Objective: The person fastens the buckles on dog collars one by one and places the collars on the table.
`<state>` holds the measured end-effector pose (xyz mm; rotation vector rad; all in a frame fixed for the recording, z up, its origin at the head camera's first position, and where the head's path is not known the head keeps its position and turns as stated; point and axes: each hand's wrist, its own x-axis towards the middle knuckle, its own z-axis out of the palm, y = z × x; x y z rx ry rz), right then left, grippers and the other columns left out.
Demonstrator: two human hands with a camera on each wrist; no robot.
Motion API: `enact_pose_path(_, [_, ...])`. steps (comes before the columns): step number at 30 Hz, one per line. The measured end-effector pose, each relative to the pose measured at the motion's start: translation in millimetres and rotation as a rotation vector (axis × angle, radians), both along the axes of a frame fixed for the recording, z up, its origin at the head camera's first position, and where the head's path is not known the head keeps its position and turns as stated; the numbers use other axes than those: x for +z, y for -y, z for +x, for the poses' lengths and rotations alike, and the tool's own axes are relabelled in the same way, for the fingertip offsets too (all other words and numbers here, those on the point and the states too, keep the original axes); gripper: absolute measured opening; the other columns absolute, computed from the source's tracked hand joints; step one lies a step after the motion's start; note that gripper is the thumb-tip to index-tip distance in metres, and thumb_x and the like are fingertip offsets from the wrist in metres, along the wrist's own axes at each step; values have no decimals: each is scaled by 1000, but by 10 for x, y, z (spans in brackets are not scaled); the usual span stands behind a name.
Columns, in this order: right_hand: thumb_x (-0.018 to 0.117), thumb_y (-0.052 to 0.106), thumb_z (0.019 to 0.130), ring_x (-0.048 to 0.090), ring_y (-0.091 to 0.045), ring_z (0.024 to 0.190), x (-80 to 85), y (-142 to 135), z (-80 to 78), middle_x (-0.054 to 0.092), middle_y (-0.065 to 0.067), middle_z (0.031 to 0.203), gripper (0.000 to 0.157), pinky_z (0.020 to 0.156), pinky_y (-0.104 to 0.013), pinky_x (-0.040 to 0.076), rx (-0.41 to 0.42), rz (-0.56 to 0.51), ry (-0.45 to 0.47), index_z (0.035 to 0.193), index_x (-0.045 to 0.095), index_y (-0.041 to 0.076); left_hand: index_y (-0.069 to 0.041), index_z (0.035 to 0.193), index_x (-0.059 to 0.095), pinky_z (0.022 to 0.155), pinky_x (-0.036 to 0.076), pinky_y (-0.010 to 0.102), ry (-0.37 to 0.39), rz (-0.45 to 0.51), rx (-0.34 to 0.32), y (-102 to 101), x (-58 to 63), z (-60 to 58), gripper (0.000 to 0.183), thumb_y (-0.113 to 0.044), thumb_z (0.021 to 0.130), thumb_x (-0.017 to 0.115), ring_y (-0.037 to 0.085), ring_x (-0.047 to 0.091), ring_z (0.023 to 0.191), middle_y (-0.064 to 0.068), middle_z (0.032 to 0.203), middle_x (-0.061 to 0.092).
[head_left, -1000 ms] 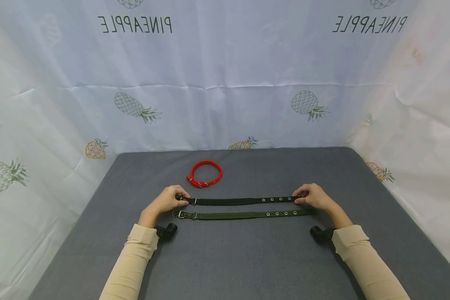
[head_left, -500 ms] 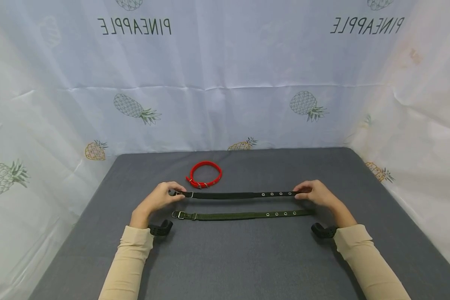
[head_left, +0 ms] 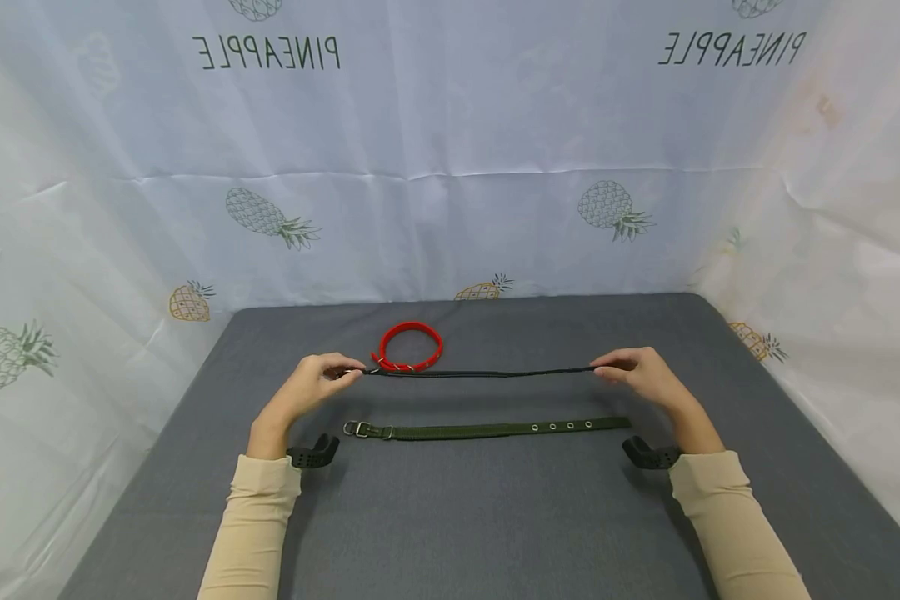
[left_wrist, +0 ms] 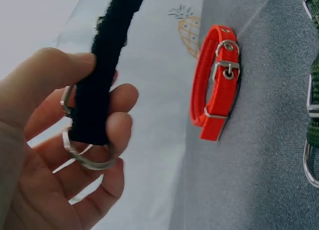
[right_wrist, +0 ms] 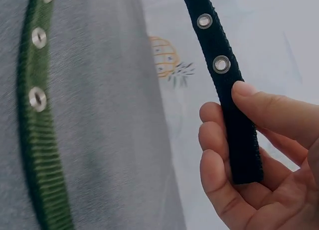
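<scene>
A black collar (head_left: 480, 374) is stretched between both hands above the table, edge-on in the head view. The left hand (head_left: 311, 385) pinches its buckle end; in the left wrist view a metal D-ring (left_wrist: 89, 163) hangs off that end, by the fingers. At the other end the right hand (head_left: 645, 379) pinches the strap's tip, just past the metal eyelets (right_wrist: 221, 64). Nearer the person, a green collar (head_left: 487, 431) lies straight on the table. Behind the black strap, a red collar (head_left: 412, 347) sits buckled into a loop, partly overlapped by it in the head view.
The grey table (head_left: 465, 517) ends at the back against a white curtain (head_left: 450, 233) printed with pineapples. More of this cloth hangs along both sides. A black wrist-camera mount (head_left: 315, 452) sits at the left wrist, another mount (head_left: 651, 454) at the right.
Both hands have raised the black collar and carried it away from the green one, toward the red loop. It has turned from its flat face showing to edge-on. The other collars stay put.
</scene>
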<state>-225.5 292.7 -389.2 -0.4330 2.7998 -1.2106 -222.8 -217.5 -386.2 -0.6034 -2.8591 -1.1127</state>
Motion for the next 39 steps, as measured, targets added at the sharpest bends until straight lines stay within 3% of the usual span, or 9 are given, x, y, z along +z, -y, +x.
enact_pose_path(4, [64, 16, 93, 63, -4, 74, 47, -1, 4, 72, 0, 85, 28, 71, -29, 56, -25, -47, -33, 111, 69, -5, -8, 108, 72, 69, 49, 20, -18, 30, 20, -5, 33, 19, 20, -19, 94, 63, 2, 56, 78, 13, 103, 72])
enact_pose_path(7, [64, 16, 93, 61, 1, 71, 82, 6, 11, 64, 21, 76, 28, 69, -25, 56, -45, -78, -48, 109, 69, -6, -6, 108, 72, 60, 43, 20, -48, 50, 35, -22, 60, 28, 20, -18, 95, 62, 2, 48, 66, 17, 100, 71])
enact_pose_path(9, [64, 16, 93, 60, 2, 69, 106, 16, 20, 61, 27, 73, 28, 67, -23, 54, -58, -94, -57, 110, 69, -7, -4, 108, 72, 57, 40, 20, -71, 69, 44, -38, 81, 35, 20, -16, 95, 61, 2, 45, 63, 19, 97, 70])
enact_pose_path(19, [65, 12, 92, 59, 4, 65, 233, 123, 90, 60, 28, 70, 26, 60, -20, 51, -105, -157, -157, 109, 69, -7, -1, 111, 69, 61, 44, 18, -193, 104, 94, -195, 179, 70, 21, -7, 92, 64, -2, 54, 70, 18, 99, 72])
enact_pose_path(28, [68, 15, 91, 62, 7, 71, 295, 323, 100, 63, 32, 80, 31, 60, -18, 48, -138, -247, -194, 114, 67, -6, -2, 114, 65, 57, 38, 20, -211, 129, 114, -408, 273, 101, 23, -8, 93, 63, 6, 43, 62, 16, 85, 65])
enact_pose_path(32, [68, 8, 89, 56, 7, 66, 304, 431, 95, 63, 30, 81, 27, 55, -19, 43, -119, -301, -241, 112, 68, -7, -1, 112, 64, 58, 39, 19, -203, 154, 131, -496, 295, 112, 21, -8, 92, 64, 6, 44, 64, 14, 90, 66])
enact_pose_path(39, [66, 4, 89, 62, 8, 74, 316, 626, 65, 65, 28, 85, 24, 67, -11, 51, -74, -411, -283, 108, 66, -12, -3, 110, 61, 59, 39, 19, -184, 222, 126, -630, 326, 118, 23, -11, 89, 68, 8, 45, 64, 13, 78, 60])
